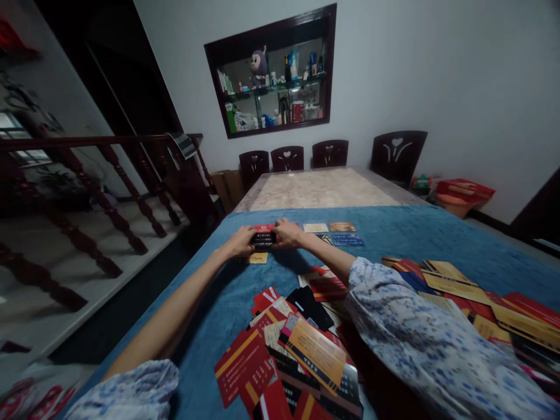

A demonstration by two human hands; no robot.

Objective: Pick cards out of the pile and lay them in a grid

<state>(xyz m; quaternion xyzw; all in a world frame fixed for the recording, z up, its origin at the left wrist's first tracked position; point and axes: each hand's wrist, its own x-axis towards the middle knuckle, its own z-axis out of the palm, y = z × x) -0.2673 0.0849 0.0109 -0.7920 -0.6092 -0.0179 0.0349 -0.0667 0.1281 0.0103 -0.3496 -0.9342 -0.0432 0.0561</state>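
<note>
A dark card with light lettering lies between my two hands at the far part of the blue cloth. My left hand has its fingers closed at the card's left end. Fingers of my right hand are curled at its right end, hiding that edge. Just behind it a red card shows. A yellow card sits on the cloth in front, close to my left hand. To the right of my right hand are a pale card, a brown-gold card and a blue card in rows.
A loose heap of red, yellow and black cards spreads near me, partly under my right forearm. Another card pile lies at right. The blue cloth covers the near table; bare tabletop and several chairs are beyond.
</note>
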